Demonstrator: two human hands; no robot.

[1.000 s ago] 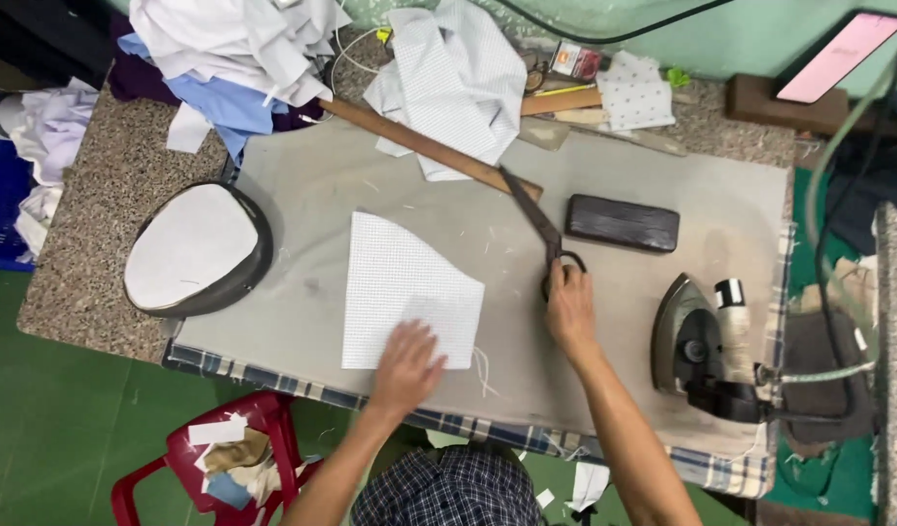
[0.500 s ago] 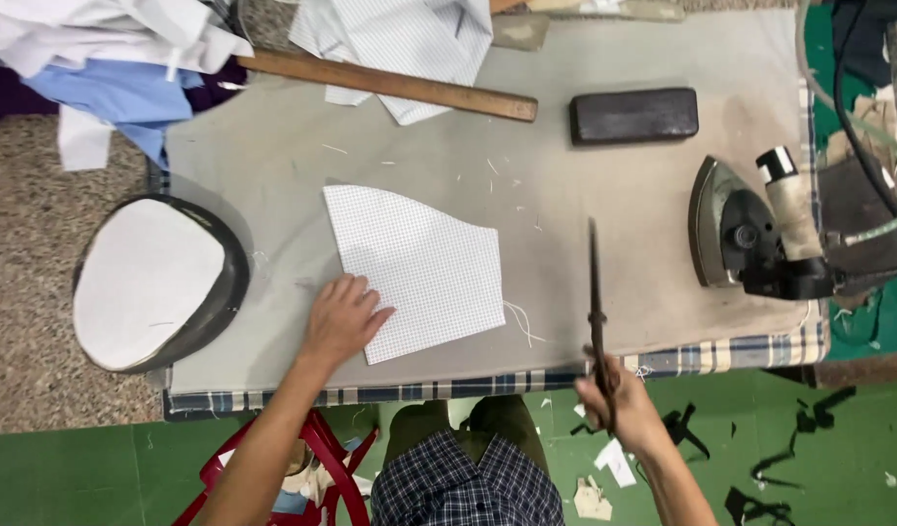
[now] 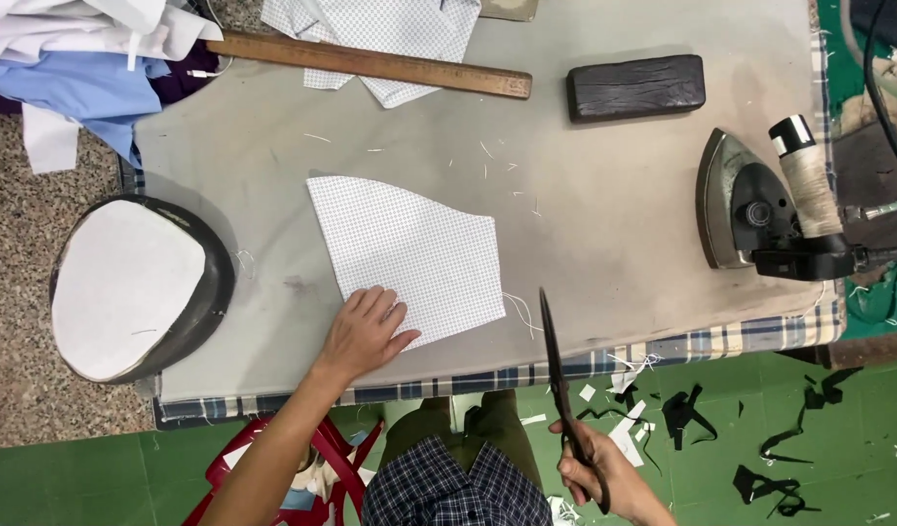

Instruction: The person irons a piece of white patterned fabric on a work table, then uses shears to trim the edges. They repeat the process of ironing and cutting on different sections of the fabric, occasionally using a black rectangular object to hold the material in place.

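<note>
Head view. The left hand [image 3: 363,334] lies flat, fingers spread, on the near corner of the cut fabric piece [image 3: 408,255]; it presses the piece and grips nothing. The fabric piece is white with a fine dot pattern and lies flat on the grey bench [image 3: 604,205], near the bench's front edge. The right hand [image 3: 604,479] is clenched around the handles of the scissors [image 3: 563,390]. It sits beyond the front edge of the bench, to the right of the fabric piece, with the blades closed and their tips just over the checked bench edge.

Behind the fabric piece lies a wooden ruler [image 3: 371,62]. To the right of the fabric piece stand a dark block [image 3: 635,88] and an iron [image 3: 760,209]. To its left rests a padded pressing form [image 3: 137,287].
</note>
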